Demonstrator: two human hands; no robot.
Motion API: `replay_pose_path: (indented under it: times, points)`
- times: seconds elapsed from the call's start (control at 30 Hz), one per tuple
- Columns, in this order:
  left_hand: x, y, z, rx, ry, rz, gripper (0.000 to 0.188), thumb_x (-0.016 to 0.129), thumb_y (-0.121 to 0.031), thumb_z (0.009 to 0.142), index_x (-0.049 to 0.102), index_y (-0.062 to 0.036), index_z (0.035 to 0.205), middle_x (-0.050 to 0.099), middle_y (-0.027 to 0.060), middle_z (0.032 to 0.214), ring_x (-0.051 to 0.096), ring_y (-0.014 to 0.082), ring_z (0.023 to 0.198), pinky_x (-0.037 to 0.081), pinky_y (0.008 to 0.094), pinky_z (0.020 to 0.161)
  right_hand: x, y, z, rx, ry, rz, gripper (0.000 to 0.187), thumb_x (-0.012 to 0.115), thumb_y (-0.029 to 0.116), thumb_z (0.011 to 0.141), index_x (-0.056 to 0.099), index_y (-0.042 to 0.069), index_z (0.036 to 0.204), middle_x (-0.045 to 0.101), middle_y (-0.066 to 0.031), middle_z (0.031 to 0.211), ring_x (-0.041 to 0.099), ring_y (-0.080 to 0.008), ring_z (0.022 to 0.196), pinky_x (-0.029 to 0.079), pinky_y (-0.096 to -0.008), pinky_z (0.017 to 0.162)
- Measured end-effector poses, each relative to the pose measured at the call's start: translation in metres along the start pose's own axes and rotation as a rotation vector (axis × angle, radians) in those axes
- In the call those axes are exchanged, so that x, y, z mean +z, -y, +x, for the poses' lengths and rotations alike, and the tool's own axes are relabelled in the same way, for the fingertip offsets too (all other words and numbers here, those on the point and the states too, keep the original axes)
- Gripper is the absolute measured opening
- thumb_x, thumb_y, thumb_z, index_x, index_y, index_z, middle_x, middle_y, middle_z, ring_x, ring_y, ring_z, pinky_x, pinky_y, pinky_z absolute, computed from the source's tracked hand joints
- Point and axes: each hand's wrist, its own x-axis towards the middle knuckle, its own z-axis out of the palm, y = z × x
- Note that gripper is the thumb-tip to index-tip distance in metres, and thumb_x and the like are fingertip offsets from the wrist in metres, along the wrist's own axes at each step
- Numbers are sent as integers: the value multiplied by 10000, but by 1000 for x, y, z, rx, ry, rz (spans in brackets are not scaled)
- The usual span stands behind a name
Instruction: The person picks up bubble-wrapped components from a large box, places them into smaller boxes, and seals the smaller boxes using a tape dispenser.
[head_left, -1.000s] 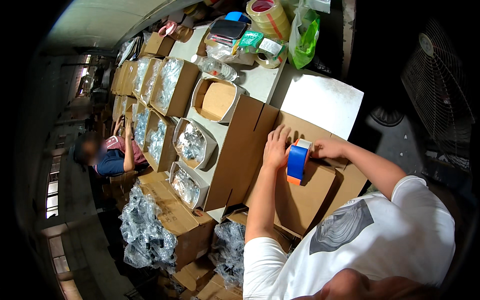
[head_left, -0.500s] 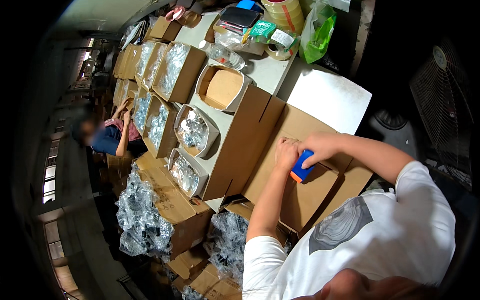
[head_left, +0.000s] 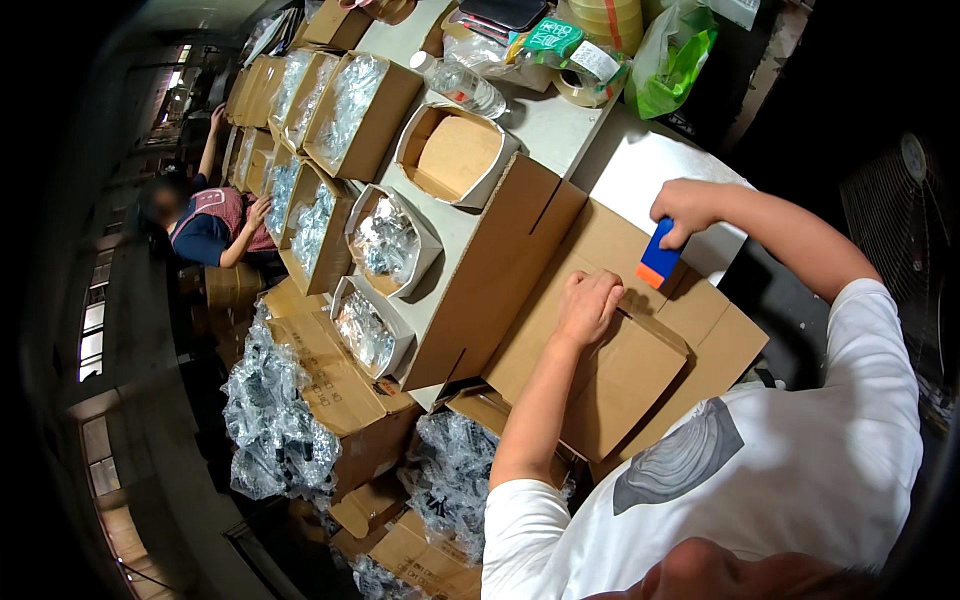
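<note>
A brown cardboard box [head_left: 545,300] lies opened out before me, one long panel standing up along its left side. My left hand [head_left: 588,308] is closed, its fingers bent over the edge of an inner cardboard flap [head_left: 630,375]. Farther right, my right hand [head_left: 688,210] is raised above the cardboard, wrapped round a blue block-shaped tool [head_left: 660,252] with an orange end. That end points down toward the cardboard, apart from my left hand. I cannot make out the tool's exact kind.
Beyond the standing panel, white-sided boxes [head_left: 395,243] hold plastic-wrapped parts. A water bottle [head_left: 460,86], a tape roll [head_left: 582,88] and a green bag [head_left: 672,60] are farther back. Bubble-wrapped bundles [head_left: 275,410] lie left; a co-worker [head_left: 215,220] stands far left; a fan [head_left: 895,210] is right.
My right hand has moved away from my left, up and to the right, carrying the blue tool. The left hand stays at the flap. The co-worker's arms have shifted.
</note>
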Motion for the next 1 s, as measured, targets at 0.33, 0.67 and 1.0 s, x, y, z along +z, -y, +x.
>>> replay_pose_path:
  times: [0.33,0.67,1.0]
  points:
    - [53,-68,-40,-190,29,364,576,506,-531,830,540,-31,1113,517,101,1176,378,235,1241,108,567,1059,70,62,32,191,54,-485,382,662,467,665,691,96,751,652,-140,703,647,-302,716,506,-393,672]
    - [32,-79,13,-358,439,435,782,277,-681,856,729,-47,784,668,126,744,620,260,929,-33,612,1076,67,16,-5,261,-814,-368,202,645,203,760,571,47,865,603,-119,809,584,-306,798,420,-418,743]
    - [70,-56,-176,-1386,-177,463,663,440,-453,875,234,-209,1456,70,115,1539,18,322,1414,26,694,1010,154,-28,-25,199,-778,-166,550,684,148,671,511,84,1188,534,-194,1105,509,-354,1042,386,-453,904]
